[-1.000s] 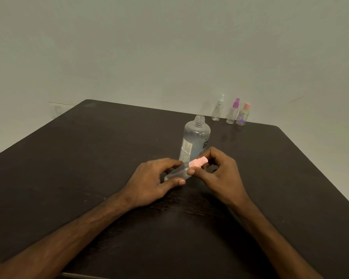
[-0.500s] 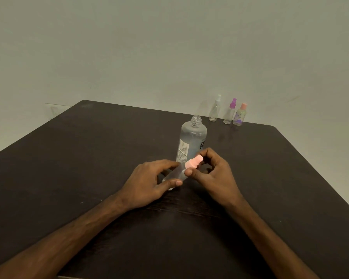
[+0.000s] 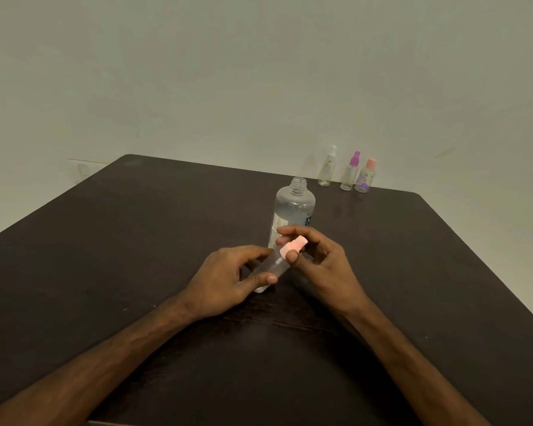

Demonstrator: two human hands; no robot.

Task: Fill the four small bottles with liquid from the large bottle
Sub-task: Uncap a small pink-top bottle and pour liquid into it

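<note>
A clear small bottle (image 3: 270, 265) lies tilted between my hands near the table's middle. My left hand (image 3: 225, 278) grips its body with thumb and fingers. My right hand (image 3: 317, 262) pinches its pink spray cap (image 3: 293, 246). Just behind them the large clear bottle (image 3: 294, 210) stands upright with its neck uncapped. Three more small bottles stand at the far edge: one with a white cap (image 3: 327, 170), one with a purple cap (image 3: 350, 172) and one with an orange-pink cap (image 3: 366, 176).
The dark wooden table (image 3: 136, 241) runs up to a plain pale wall at the back. Its right edge slants down toward the lower right corner. A wall socket shows left of the far corner.
My hands have stayed on the small bottle and its pink cap; the right fingers have shifted around the cap. The view has drifted slightly.
</note>
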